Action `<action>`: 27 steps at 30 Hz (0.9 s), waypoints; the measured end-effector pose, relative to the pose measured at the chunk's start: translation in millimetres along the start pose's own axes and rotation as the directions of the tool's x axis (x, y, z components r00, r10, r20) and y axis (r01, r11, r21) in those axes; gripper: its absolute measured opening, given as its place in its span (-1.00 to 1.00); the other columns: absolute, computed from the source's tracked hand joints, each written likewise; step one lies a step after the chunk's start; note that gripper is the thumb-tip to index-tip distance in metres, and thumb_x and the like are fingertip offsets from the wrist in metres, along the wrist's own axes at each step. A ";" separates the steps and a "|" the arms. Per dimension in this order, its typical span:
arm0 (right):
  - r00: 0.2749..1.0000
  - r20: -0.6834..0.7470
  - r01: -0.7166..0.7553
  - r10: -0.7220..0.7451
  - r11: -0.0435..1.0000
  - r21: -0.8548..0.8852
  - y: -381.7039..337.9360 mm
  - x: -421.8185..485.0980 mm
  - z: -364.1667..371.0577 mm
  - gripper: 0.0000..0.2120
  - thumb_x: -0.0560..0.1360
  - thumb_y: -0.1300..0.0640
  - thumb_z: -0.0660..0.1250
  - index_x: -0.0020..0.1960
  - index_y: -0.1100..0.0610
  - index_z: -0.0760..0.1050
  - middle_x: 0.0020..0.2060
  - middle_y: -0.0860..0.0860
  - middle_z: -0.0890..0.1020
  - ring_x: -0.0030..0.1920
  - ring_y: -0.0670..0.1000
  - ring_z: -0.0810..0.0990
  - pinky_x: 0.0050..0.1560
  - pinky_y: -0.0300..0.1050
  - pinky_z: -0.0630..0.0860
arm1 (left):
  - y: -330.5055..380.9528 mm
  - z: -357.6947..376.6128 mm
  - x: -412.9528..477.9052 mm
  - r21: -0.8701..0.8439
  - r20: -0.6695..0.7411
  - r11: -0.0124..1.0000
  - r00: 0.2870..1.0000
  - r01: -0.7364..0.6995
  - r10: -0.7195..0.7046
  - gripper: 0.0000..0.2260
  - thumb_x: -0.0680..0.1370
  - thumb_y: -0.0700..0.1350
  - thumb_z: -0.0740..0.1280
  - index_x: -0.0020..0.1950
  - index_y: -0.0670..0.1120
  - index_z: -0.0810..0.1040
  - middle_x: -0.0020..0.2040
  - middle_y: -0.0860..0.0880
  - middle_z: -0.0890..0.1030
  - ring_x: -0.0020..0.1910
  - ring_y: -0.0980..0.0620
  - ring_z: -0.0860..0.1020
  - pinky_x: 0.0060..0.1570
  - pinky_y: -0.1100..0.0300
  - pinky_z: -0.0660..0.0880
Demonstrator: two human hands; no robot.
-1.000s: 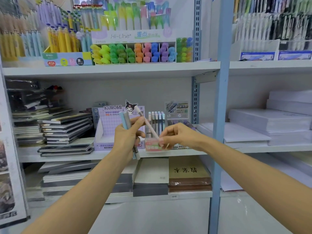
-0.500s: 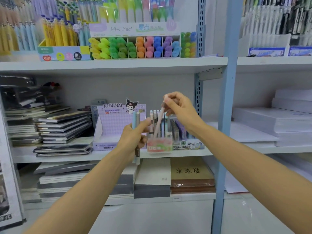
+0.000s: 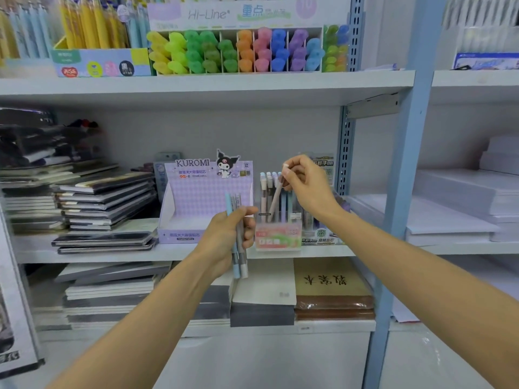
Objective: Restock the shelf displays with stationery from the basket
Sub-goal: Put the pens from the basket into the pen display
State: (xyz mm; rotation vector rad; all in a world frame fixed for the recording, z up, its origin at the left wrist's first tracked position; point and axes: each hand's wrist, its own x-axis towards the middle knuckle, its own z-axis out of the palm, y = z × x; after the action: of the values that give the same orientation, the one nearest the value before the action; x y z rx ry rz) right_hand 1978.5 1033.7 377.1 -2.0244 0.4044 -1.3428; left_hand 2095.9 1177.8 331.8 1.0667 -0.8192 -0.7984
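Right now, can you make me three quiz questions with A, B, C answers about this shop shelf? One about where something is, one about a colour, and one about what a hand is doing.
1. Where is the Kuromi box?
A. On the top shelf among the highlighters
B. On the middle shelf, left of the clear pen holder
C. On the floor

2. What colour is the front of the Kuromi box?
A. Purple
B. Orange
C. Green

3. What is the right hand doing?
A. Hanging empty
B. Lifting a notebook
C. Pinching the top of a pale pink pen

Answers:
1 B, as the box stands on the middle shelf beside the holder.
2 A, as its checked panel is pale purple.
3 C, as the fingers pinch the pen's top end while it leans in the holder.
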 end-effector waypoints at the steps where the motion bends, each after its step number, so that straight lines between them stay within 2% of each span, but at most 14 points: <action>1: 1.000 0.019 0.008 -0.008 1.000 -0.018 1.5 0.1 1.2 -0.93 0.61 0.23 0.23 0.04 0.24 0.45 -0.12 0.20 0.63 -0.13 0.11 0.63 -0.05 -0.07 0.60 | -1.0 -1.3 0.7 0.009 0.020 1.000 1.000 -0.017 0.017 -0.78 0.67 -0.12 0.16 0.02 -0.19 0.56 -0.41 -0.01 0.49 -0.49 0.09 0.39 -0.52 0.29 0.38; 4: 0.995 0.092 0.040 -0.031 0.995 -0.097 4.5 1.9 1.9 -0.90 0.61 0.22 0.24 0.04 0.26 0.47 -0.14 0.19 0.64 -0.13 0.15 0.63 -0.05 -0.03 0.60 | -4.0 -2.4 0.7 0.074 0.066 0.995 0.996 -0.064 0.059 -0.74 0.66 -0.05 0.17 0.06 -0.16 0.60 -0.39 -0.02 0.51 -0.45 0.09 0.44 -0.45 0.28 0.45; 8: 0.989 0.136 0.067 -0.051 0.991 -0.116 4.5 2.1 2.7 -0.90 0.59 0.23 0.26 0.06 0.26 0.47 -0.17 0.16 0.64 -0.17 0.09 0.64 -0.08 -0.10 0.60 | -6.4 -0.7 -1.8 0.110 0.097 0.990 0.992 -0.091 0.081 -0.71 0.66 0.02 0.15 0.17 -0.08 0.59 -0.30 -0.08 0.62 -0.32 0.02 0.59 -0.23 0.19 0.58; 10: 0.992 0.108 0.083 -0.071 0.990 -0.111 4.3 -0.3 4.8 -0.87 0.58 0.22 0.29 0.11 0.21 0.43 -0.19 0.16 0.66 -0.19 0.06 0.64 -0.11 -0.15 0.61 | -6.3 -0.1 -3.9 0.102 0.104 0.991 0.991 -0.090 0.079 -0.70 0.65 0.05 0.15 0.20 -0.06 0.58 -0.31 -0.08 0.60 -0.35 0.01 0.58 -0.27 0.19 0.57; 12: 0.993 0.076 0.103 -0.094 0.986 -0.129 4.4 -1.4 6.7 -0.89 0.56 0.21 0.32 0.07 0.18 0.45 -0.21 0.11 0.66 -0.20 0.01 0.63 -0.14 -0.21 0.59 | -6.0 0.6 -5.2 0.123 0.103 0.988 0.992 -0.089 0.076 -0.70 0.65 0.06 0.15 0.20 -0.03 0.58 -0.36 -0.04 0.54 -0.41 0.05 0.51 -0.36 0.24 0.52; 16: 0.987 0.042 0.158 -0.153 0.936 -0.314 8.0 0.9 8.9 -0.95 0.50 0.21 0.39 -0.05 0.18 0.56 -0.17 0.02 0.58 -0.23 -0.13 0.50 -0.17 -0.30 0.41 | -6.5 2.0 -3.6 0.123 0.110 0.988 0.991 -0.093 0.080 -0.70 0.66 0.06 0.13 0.20 -0.05 0.57 -0.42 0.01 0.39 -0.47 0.09 0.36 -0.41 0.29 0.42; 19: 0.990 0.055 0.140 -0.129 0.912 -0.385 8.8 -1.7 10.2 -0.89 0.53 0.17 0.36 0.03 0.16 0.60 -0.11 0.04 0.53 -0.22 -0.19 0.42 -0.11 -0.36 0.34 | -6.5 2.6 -2.5 0.129 0.104 0.987 0.992 -0.091 0.078 -0.68 0.66 0.05 0.13 0.18 -0.10 0.57 -0.42 0.02 0.36 -0.48 0.10 0.33 -0.44 0.28 0.40; 22: 0.990 0.014 0.136 -0.138 0.951 -0.277 -2.0 -7.9 7.0 -0.81 0.56 0.09 0.32 0.12 0.11 0.60 -0.08 0.01 0.56 -0.18 -0.16 0.46 -0.11 -0.36 0.37 | -6.6 3.1 -4.4 0.161 0.128 0.982 0.989 -0.101 0.080 -0.68 0.66 0.05 0.14 0.17 -0.12 0.57 -0.43 0.02 0.36 -0.48 0.09 0.32 -0.43 0.27 0.39; 23: 0.991 0.052 0.128 -0.120 0.972 -0.197 -7.8 -10.2 5.5 -0.79 0.57 0.07 0.31 0.15 0.11 0.60 -0.06 -0.01 0.60 -0.14 -0.14 0.51 -0.08 -0.31 0.42 | -6.5 3.8 -5.5 0.173 0.142 0.979 0.987 -0.104 0.080 -0.67 0.65 0.06 0.14 0.17 -0.11 0.58 -0.42 0.03 0.36 -0.48 0.09 0.32 -0.42 0.27 0.39; 25: 0.973 0.225 0.053 -0.045 0.998 -0.032 -19.7 -14.5 2.5 -0.76 0.57 0.06 0.31 0.17 0.11 0.60 -0.01 -0.03 0.66 -0.04 -0.12 0.60 0.00 -0.26 0.52 | -6.1 6.5 -7.5 0.195 0.170 0.975 0.982 -0.110 0.077 -0.67 0.65 0.08 0.15 0.16 -0.09 0.59 -0.41 0.02 0.37 -0.48 0.09 0.33 -0.43 0.27 0.39; 27: 0.934 0.358 -0.006 -0.012 0.999 0.050 -27.2 -18.5 -0.3 -0.80 0.55 0.10 0.33 0.12 0.15 0.62 -0.04 0.01 0.68 -0.06 -0.13 0.62 0.00 -0.28 0.55 | -4.1 10.7 -10.4 0.222 0.190 0.968 0.979 -0.119 0.077 -0.67 0.65 0.10 0.15 0.16 -0.07 0.59 -0.40 0.01 0.43 -0.48 0.09 0.37 -0.45 0.27 0.40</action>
State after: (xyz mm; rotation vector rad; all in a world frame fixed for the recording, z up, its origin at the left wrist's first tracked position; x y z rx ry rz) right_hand 1967.6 1064.2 382.7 -2.1703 0.1980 -0.9435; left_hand 2081.1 1181.2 328.9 1.1617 -1.1326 -0.7340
